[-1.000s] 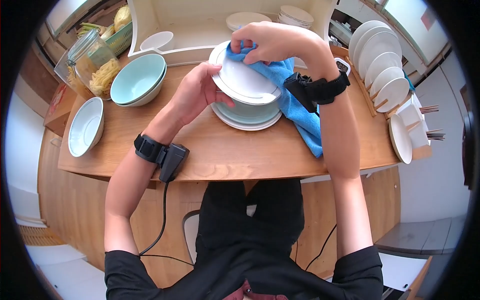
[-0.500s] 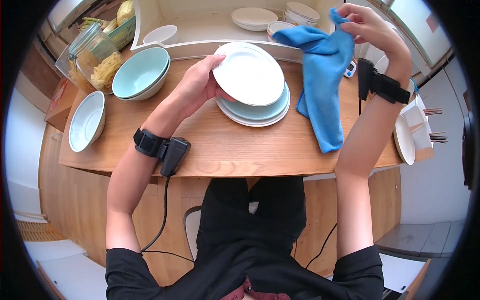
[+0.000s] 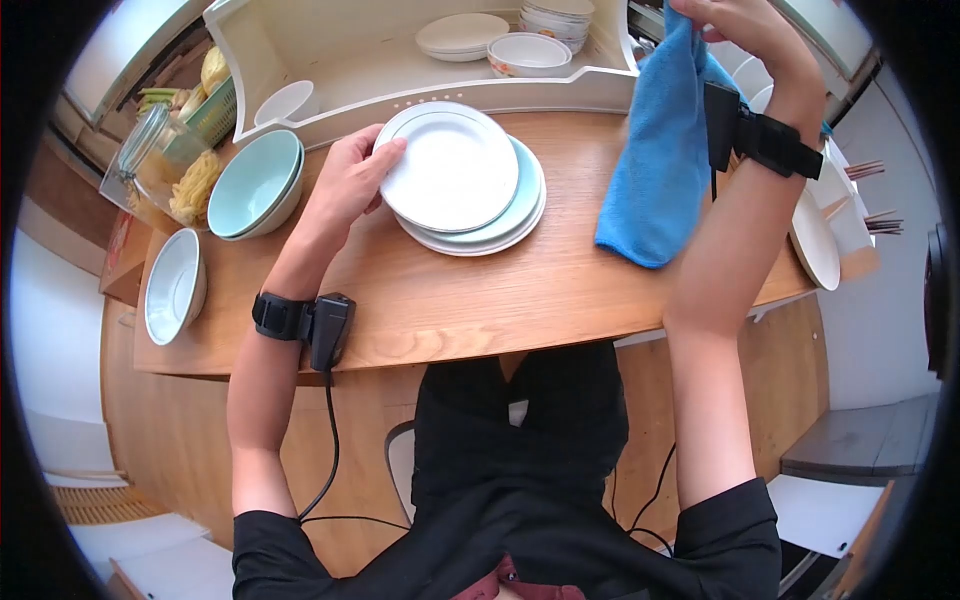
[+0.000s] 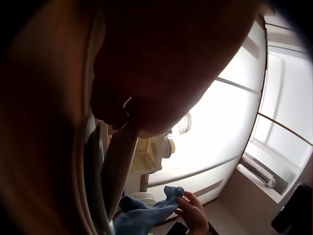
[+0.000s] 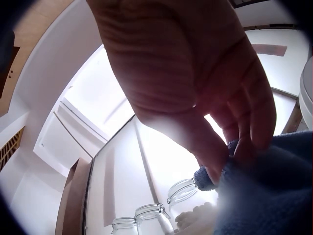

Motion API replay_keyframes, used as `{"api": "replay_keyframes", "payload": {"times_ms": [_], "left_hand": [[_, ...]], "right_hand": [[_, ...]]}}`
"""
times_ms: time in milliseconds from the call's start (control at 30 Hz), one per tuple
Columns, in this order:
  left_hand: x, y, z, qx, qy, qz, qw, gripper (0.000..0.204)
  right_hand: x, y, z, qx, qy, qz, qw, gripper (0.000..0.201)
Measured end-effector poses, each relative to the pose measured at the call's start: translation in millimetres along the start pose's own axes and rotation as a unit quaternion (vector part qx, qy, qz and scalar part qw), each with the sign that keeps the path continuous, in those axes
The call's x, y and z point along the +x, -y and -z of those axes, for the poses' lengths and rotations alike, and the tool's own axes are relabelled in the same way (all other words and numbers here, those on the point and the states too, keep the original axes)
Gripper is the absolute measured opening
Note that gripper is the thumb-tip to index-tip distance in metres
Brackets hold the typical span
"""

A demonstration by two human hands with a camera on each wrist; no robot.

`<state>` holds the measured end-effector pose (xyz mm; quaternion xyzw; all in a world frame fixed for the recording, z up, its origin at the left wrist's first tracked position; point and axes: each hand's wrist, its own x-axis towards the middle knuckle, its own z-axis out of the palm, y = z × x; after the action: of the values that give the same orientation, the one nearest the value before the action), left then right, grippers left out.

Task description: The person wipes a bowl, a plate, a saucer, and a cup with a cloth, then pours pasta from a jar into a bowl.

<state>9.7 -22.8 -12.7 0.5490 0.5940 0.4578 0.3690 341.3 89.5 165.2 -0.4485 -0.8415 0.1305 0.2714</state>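
My left hand [image 3: 348, 180] grips the left rim of a white plate [image 3: 450, 165], thumb on top and fingers beneath. The plate overlaps a stack in the head view: a pale blue plate [image 3: 522, 200] lies on white plates [image 3: 536, 222]. In the left wrist view, the held plate [image 4: 119, 164] slants up from the stack at the hand's side. Off to the right, my right hand [image 3: 750, 28] pinches a blue cloth [image 3: 660, 150] by its upper end, and the cloth hangs down. Thumb and fingertips meet on the cloth [image 5: 274, 186] in the right wrist view.
Two nested pale blue bowls [image 3: 255, 180] and a tilted bowl [image 3: 174, 285] stand at the left, near a glass jar [image 3: 165, 160] of pasta. Behind, a cream shelf [image 3: 400, 105] holds bowls and plates. Plates and a chopstick holder [image 3: 835, 200] line the right side.
My right hand has lifted the blue cloth off the white plate and carried it right. My left hand keeps its grip as the plate comes down over the stack. The head view has shifted.
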Motion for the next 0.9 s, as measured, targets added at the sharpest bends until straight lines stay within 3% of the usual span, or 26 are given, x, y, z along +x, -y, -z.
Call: {"api": "replay_keyframes", "payload": {"times_ms": [267, 333, 767, 900], "left_hand": [[4, 6, -3, 0.059, 0.013, 0.04, 0.997, 0.038], [6, 9, -5, 0.036, -0.051, 0.005, 0.998, 0.041], [13, 11, 4, -0.029, -0.017, 0.013, 0.999, 0.033], [28, -17, 5, -0.018, -0.01, 0.0, 1.0, 0.032]], "right_hand": [[6, -10, 2, 0.0, -0.016, 0.003, 1.0, 0.026], [2, -8, 3, -0.004, -0.017, 0.006, 1.0, 0.027], [-13, -6, 11, 0.018, -0.03, -0.001, 0.999, 0.028], [-12, -21, 16, 0.033, -0.036, -0.004, 0.999, 0.028]]}}
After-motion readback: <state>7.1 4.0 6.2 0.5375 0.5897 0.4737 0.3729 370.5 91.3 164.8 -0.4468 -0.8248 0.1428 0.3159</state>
